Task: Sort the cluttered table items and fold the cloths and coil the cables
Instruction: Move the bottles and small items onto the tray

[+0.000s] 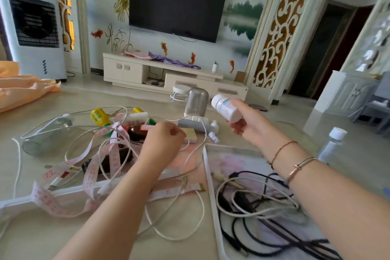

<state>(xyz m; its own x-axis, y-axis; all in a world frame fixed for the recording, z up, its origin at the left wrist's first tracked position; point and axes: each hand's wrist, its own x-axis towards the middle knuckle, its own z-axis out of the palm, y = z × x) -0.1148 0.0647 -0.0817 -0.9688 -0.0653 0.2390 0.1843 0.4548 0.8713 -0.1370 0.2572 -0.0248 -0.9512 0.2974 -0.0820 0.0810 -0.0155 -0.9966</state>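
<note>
My right hand [244, 124] grips a white pill bottle [225, 107] and holds it tilted in the air above the table. My left hand [162, 141] hovers with curled fingers over a pile of small items; whether it holds the thin white cable [198, 148] there I cannot tell. A pink measuring tape [92, 167] loops across the pile. White cables [168, 234] trail over the table front. A white tray [207, 167] at the right holds tangled black and white cables [253, 202]. An orange cloth [23, 88] lies at the far left.
A clear glass [42, 137] lies on its side at the left. Yellow bottles [99, 117], a clear jar [196, 101], a white box [191, 135] and small white vials [213, 136] crowd the middle. A clear bottle with a white cap [333, 143] stands at the right edge.
</note>
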